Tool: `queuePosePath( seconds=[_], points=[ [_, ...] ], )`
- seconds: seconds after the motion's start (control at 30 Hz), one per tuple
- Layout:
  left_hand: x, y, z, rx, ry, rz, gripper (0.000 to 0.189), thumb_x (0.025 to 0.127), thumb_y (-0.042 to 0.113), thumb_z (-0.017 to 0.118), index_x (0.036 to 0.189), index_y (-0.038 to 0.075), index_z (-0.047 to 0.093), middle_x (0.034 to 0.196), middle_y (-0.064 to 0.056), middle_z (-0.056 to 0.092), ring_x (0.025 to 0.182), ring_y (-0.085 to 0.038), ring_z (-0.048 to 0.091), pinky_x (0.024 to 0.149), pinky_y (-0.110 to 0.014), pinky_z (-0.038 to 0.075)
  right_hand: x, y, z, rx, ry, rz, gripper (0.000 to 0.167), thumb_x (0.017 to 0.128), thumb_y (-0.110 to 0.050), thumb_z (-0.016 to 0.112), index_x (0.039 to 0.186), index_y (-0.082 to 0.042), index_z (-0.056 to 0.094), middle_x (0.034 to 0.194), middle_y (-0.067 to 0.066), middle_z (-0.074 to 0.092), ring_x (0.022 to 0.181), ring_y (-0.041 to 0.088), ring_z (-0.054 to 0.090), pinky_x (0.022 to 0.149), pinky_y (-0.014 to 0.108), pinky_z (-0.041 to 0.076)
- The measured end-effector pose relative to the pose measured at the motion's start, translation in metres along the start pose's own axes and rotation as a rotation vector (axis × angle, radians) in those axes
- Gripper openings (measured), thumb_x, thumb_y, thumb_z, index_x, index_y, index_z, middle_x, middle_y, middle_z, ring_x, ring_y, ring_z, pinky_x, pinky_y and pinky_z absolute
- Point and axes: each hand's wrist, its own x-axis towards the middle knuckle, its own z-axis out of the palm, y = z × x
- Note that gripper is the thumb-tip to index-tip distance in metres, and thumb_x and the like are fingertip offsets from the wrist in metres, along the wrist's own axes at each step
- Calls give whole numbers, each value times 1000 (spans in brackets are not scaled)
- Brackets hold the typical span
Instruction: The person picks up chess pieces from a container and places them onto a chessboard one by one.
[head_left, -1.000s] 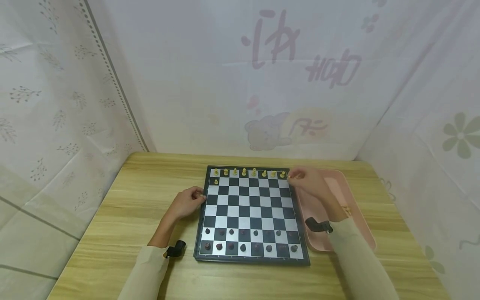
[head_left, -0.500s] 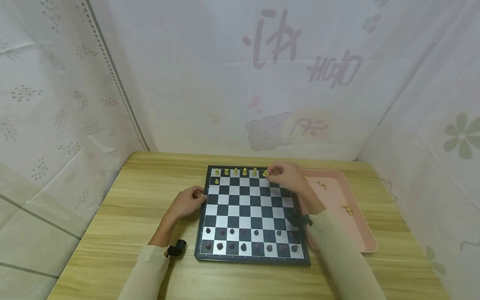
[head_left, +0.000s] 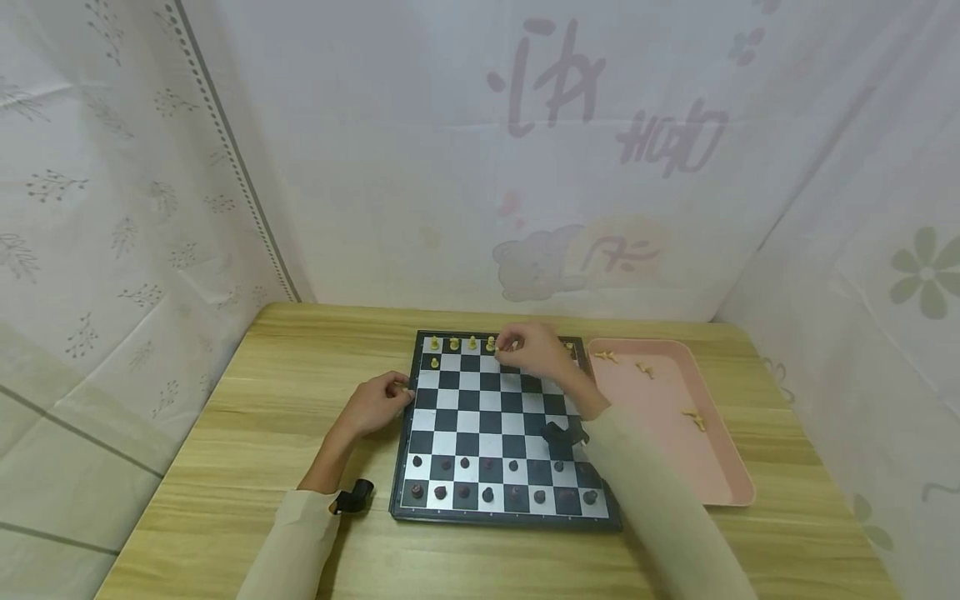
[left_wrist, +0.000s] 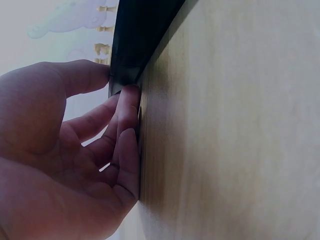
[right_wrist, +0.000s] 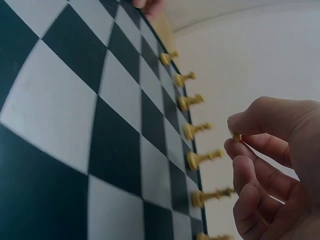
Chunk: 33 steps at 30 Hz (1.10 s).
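A black-and-white chessboard [head_left: 468, 400] lies on the table with yellow pieces along its far row and dark pieces on the two near rows. One yellow pawn [head_left: 434, 363] stands in front of the far left piece. My left hand [head_left: 372, 406] grips the board's left edge, thumb on top and fingers against the side in the left wrist view. Over the far rows, my right hand [head_left: 534, 348] pinches a small yellow chess piece [right_wrist: 238, 136] between thumb and forefinger; most of it is hidden. Yellow pieces [right_wrist: 197, 130] stand upright beside that hand in the right wrist view.
Right of the board is a pink tray [head_left: 660, 433], with several yellow chess pieces [head_left: 646, 370] lying in it. The wooden table [head_left: 247, 433] ends at a fabric backdrop [head_left: 390, 208] behind and on both sides.
My right hand has moved left from the board's far right corner, above the tray's edge, to over the middle of the far rows. The left hand has stayed at the board's edge.
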Motion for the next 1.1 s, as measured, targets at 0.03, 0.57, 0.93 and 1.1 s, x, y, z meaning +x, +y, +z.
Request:
queuePosePath(
  seconds=[0.03, 0.57, 0.93, 1.1],
  points=[
    [0, 0, 0, 2, 0, 2, 35, 105, 19, 70, 132, -3, 70, 95, -6, 73, 79, -20, 61, 69, -33, 46, 1, -2, 3, -3, -11, -1, 8, 93, -14, 84, 97, -11, 78, 94, 0, 74, 81, 18, 64, 69, 34, 53],
    [-2, -1, 0, 0, -2, 1, 37, 105, 20, 70, 133, -3, 70, 95, -6, 73, 79, -20, 61, 69, -33, 46, 15, -29, 41, -91, -64, -66, 7, 96, -16, 86, 97, -14, 80, 90, -5, 74, 77, 14, 63, 70, 33, 51],
    [-3, -2, 0, -17, -3, -2, 36, 105, 20, 70, 132, -3, 71, 94, -6, 73, 77, -20, 60, 67, -33, 45, 25, -35, 58, -144, -84, -79, 4, 96, -17, 85, 97, -15, 82, 90, -8, 76, 75, 10, 65, 70, 31, 52],
    [-3, -3, 0, -24, -1, -1, 34, 105, 20, 70, 131, -2, 71, 93, -5, 72, 77, -20, 60, 67, -33, 45, 29, -34, 63, -161, -101, -62, 4, 95, -16, 85, 99, -16, 84, 91, -8, 77, 76, 11, 64, 69, 31, 51]
  ],
)
